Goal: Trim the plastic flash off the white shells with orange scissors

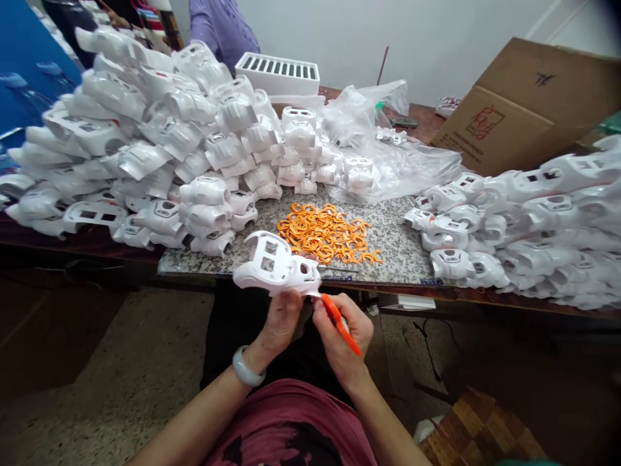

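A white plastic shell [269, 262] with square and round openings is in my left hand [283, 317], which grips it by its narrow end, fingers partly hidden underneath. My right hand [345, 330] is closed around an orange-handled cutting tool [339, 322]. The tool's pale, thin tip meets the narrow end of the shell; whether it is a knife or another cutter I cannot tell. Just beyond the shell, a heap of small orange plastic rings and clips [323, 233] lies on the speckled tabletop [392, 259].
Stacked white shells [160, 129] rise high on the left, and another pile [524, 226] stands on the right. Clear plastic bags [378, 149], a white slotted box [277, 74] and a cardboard box [514, 110] are at the back. A person in a purple top [220, 29] is behind the left pile.
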A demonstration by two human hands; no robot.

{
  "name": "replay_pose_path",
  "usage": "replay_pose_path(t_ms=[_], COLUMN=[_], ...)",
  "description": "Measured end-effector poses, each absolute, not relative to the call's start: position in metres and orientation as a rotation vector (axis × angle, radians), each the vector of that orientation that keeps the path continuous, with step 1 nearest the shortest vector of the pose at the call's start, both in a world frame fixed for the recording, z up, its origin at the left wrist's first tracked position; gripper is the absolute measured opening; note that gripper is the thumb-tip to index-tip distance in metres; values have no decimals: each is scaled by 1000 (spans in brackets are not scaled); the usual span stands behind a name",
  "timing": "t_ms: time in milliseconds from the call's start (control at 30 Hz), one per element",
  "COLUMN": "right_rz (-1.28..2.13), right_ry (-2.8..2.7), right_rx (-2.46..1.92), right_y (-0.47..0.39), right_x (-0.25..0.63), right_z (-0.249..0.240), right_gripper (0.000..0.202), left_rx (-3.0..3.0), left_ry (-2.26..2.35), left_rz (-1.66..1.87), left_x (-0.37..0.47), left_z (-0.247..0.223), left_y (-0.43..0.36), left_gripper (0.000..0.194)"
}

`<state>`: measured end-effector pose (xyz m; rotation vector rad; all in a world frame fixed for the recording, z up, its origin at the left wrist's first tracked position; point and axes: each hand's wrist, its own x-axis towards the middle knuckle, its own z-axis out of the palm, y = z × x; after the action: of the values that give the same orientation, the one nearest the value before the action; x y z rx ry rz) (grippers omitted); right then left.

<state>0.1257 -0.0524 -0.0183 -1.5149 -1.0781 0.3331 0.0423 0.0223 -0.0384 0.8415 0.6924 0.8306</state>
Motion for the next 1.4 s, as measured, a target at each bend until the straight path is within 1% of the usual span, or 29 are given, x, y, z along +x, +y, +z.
replay_pose_path(t_ms=[100, 200, 333, 433, 600, 733, 867, 1000, 1100, 1167, 1267, 1333, 1400], right_rz=[406, 297, 137, 163, 202, 205, 228, 173, 58, -7, -15, 71, 192], right_ry=[-1175, -1140, -1201, -1384, -1548, -1597, -1637, -1465, -1228, -1197, -1387, -1570, -1752], right_rx=[-1497, -1604, -1783, -1858, -1943, -1945, -1886, -1911, -1956, -1964, -1877, -1802, -1746], right_y=[-52, -52, -51, -47, -40, -37, -46, -69, -85, -90, -90, -85, -80], right_x=[140, 178, 232, 251, 252, 251, 261, 281, 288, 282, 259, 241, 226], right_z=[-15, -12, -14, -18, -23, -23, -22, -20, -9, 4, 27, 38, 43], right_gripper=[10, 16, 17, 16, 15, 17, 17, 20, 25, 24, 16, 11, 10], left_rx=[782, 692, 651, 568, 399, 332, 364, 634, 1044, 1373, 1825, 2036, 2175], left_ry=[637, 602, 495, 400, 299, 288, 306, 456, 705, 870, 958, 920, 879], left_rz=[948, 909, 697, 556, 361, 283, 306, 384, 371, 360, 374, 333, 266], left_x=[37, 25, 8, 4, 4, 4, 1, -7, -13, -15, -16, -16, -17], left_z=[-27, -24, -29, -33, -37, -37, -38, -37, -34, -32, -32, -32, -33], left_y=[27, 30, 25, 18, 9, 5, 5, 14, 22, 25, 27, 25, 24], left_gripper=[54, 51, 56, 64, 68, 68, 65, 59, 49, 52, 56, 53, 48])
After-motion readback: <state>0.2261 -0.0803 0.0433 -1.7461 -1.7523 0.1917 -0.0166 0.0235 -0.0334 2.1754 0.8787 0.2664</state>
